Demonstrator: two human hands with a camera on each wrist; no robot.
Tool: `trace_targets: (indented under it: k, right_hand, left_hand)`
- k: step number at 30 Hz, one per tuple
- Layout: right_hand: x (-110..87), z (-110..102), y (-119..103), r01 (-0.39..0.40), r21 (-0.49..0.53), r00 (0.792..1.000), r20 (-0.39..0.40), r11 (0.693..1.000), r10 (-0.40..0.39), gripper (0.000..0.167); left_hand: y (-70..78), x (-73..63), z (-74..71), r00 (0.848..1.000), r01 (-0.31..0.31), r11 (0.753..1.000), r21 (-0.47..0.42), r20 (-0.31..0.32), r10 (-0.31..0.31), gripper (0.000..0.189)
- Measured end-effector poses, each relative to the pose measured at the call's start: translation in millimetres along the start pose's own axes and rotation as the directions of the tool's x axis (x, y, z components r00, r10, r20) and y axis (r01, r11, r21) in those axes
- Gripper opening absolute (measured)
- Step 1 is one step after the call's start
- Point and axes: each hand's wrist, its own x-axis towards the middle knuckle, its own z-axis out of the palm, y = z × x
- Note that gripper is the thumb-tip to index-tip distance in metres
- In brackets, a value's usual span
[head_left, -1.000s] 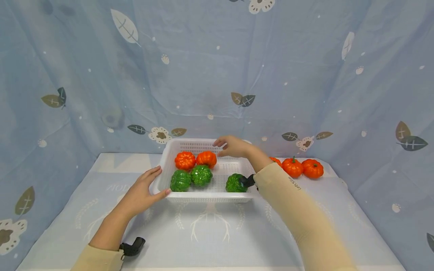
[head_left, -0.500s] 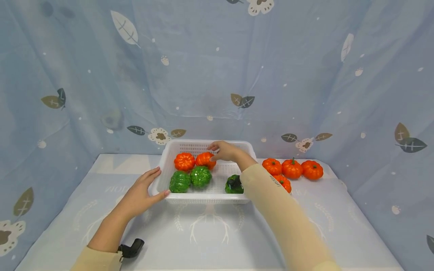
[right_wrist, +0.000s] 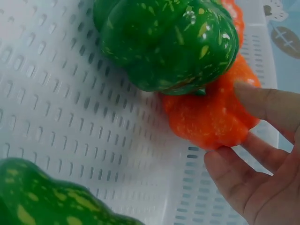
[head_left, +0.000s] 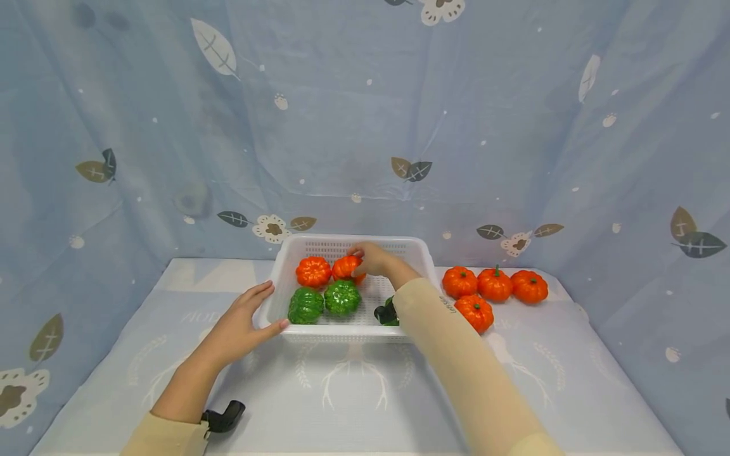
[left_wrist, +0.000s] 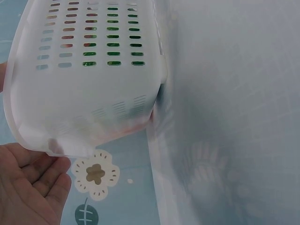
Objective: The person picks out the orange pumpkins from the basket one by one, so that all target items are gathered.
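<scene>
A white plastic basket holds small orange and green pumpkins. My right hand reaches in and pinches the orange pumpkin at the back middle. In the right wrist view, the thumb lies on one side of that pumpkin and fingers on the other. A green pumpkin overlaps it there. My left hand rests with spread, nearly straight fingers at the basket's left end, thumb on the front rim. The left wrist view shows those fingers against the rim's corner.
Left of the held one sits another orange pumpkin, with green pumpkins in front. One more green pumpkin lies at the right, mostly hidden by my forearm in the head view. Several orange pumpkins stand on the table right of the basket.
My right hand has moved left and down onto the back-middle orange pumpkin and now pinches it. The forearm has swung left, uncovering pumpkins on the table. My left hand stays put.
</scene>
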Motion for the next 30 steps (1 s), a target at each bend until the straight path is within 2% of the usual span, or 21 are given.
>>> trace_targets:
  k: [11,16,22,26,30]
  right_hand:
    - [-1.3,1,1,0.006,-0.025,0.999,-0.044,1.000,-0.007,0.048]
    - [-6.3,-6,-2,0.020,-0.033,0.997,-0.069,0.999,-0.022,0.047]
    - [-18.0,-28,-9,0.025,-0.047,0.994,-0.105,0.999,-0.030,0.049]
    - [-28.3,-48,-13,0.067,-0.011,0.995,-0.078,0.998,-0.067,0.049]
    - [-43.8,-70,-19,0.116,-0.038,0.992,-0.054,0.993,-0.118,0.049]
  left_hand:
    - [1.8,-0.8,-1.5,1.000,-0.007,1.000,0.004,0.001,0.007,0.089]
    - [1.8,-0.9,-1.2,1.000,-0.005,1.000,0.005,0.000,0.005,0.088]
    - [3.2,-0.8,-2.1,1.000,0.003,1.000,0.010,0.003,-0.003,0.088]
    - [3.4,-1.2,-3.0,1.000,0.009,1.000,0.007,0.008,-0.009,0.088]
    - [3.9,-0.8,-3.1,1.000,0.006,1.000,0.005,0.013,-0.006,0.089]
